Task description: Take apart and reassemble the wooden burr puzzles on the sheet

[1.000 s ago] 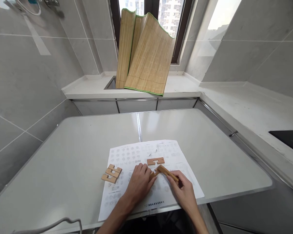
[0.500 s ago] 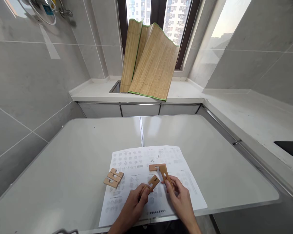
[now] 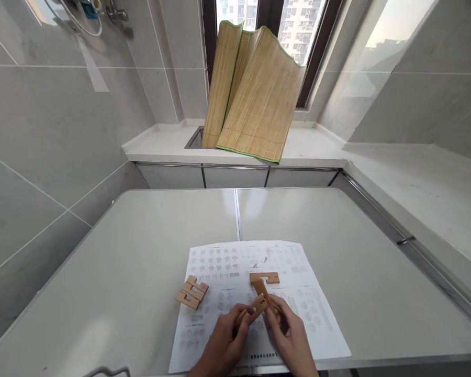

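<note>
My left hand (image 3: pixel 227 343) pinches a small notched wooden puzzle piece (image 3: pixel 256 308) above a printed instruction sheet (image 3: pixel 259 298). My right hand (image 3: pixel 288 335) holds a second, longer wooden piece (image 3: pixel 264 291), and the two pieces meet crosswise between my hands. A third flat notched piece (image 3: pixel 264 277) lies on the sheet just beyond them. A small stack of further wooden pieces (image 3: pixel 192 292) rests at the sheet's left edge, apart from my left hand.
The sheet lies on a white folding table (image 3: pixel 133 246) with a centre seam. Beyond it runs a white countertop (image 3: pixel 310 149) with a rolled bamboo mat (image 3: pixel 255 89) standing against the window. Grey tiled walls close in on the left and right.
Both hands lifted their wooden pieces off the sheet and brought them together near the table's front edge. The camera view shifted left and slightly up.
</note>
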A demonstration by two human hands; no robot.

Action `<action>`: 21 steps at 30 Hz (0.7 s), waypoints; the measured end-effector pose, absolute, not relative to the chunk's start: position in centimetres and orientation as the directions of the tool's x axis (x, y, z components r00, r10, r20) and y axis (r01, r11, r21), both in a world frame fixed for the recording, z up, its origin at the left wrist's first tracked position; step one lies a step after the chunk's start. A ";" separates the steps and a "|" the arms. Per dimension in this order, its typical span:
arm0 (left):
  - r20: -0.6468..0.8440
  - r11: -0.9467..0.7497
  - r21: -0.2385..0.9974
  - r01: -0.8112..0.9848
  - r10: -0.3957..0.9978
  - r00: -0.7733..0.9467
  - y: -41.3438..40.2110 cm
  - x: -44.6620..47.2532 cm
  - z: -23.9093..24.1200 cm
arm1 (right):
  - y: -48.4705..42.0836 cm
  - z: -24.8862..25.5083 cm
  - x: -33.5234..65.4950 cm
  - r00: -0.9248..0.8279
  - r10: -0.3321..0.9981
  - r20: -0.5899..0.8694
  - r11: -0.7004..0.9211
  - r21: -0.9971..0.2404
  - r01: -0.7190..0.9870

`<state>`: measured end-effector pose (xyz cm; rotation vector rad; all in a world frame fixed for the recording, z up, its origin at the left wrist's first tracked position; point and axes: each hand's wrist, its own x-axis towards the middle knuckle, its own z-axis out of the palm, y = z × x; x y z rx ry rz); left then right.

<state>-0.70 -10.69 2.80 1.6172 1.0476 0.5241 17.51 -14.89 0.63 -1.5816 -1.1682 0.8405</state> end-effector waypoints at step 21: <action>-0.171 -0.019 0.931 0.365 0.859 0.482 -10.8 -0.9 1.6 | -15.5 -0.7 17.2 0.250 0.948 0.195 0.085 -0.916 0.392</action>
